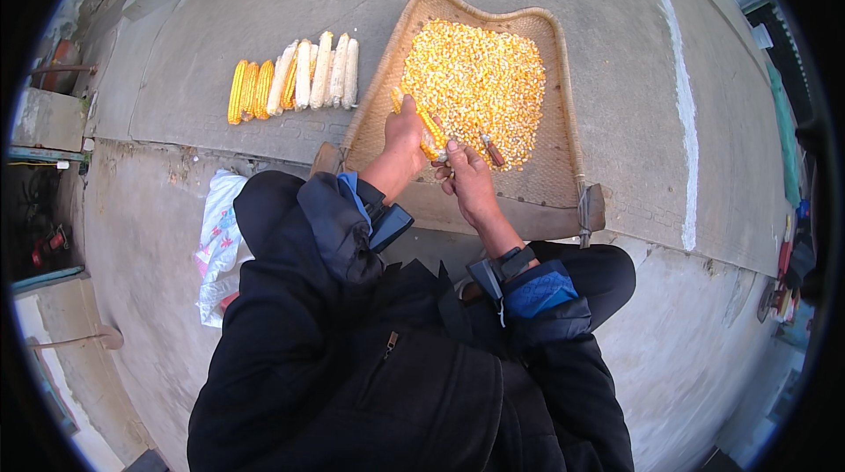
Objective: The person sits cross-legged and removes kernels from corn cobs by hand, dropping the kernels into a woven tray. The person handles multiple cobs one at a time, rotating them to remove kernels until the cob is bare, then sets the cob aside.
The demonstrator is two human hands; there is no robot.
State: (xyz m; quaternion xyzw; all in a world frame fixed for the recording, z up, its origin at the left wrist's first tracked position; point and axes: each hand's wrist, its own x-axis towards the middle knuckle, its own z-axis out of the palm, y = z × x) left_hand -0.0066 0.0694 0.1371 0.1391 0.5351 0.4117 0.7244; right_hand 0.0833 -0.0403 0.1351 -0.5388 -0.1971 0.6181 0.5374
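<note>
My left hand grips a partly shelled ear of corn, its yellow kernels still on in rows with a pale bare strip between. At the ear's lower end, the thumb and fingers of my right hand are closed on the tip. Both hands are over the near left part of a woven winnowing basket. A broad heap of loose corn kernels fills its middle. On the heap's near edge, just right of my right hand, lies a small tool with a reddish-brown handle and a metal end.
Left of the basket, a row on the concrete ground holds yellow ears of corn and several pale bare cobs. A white printed plastic sack lies by my left knee. The basket's wooden front edge is close to my legs.
</note>
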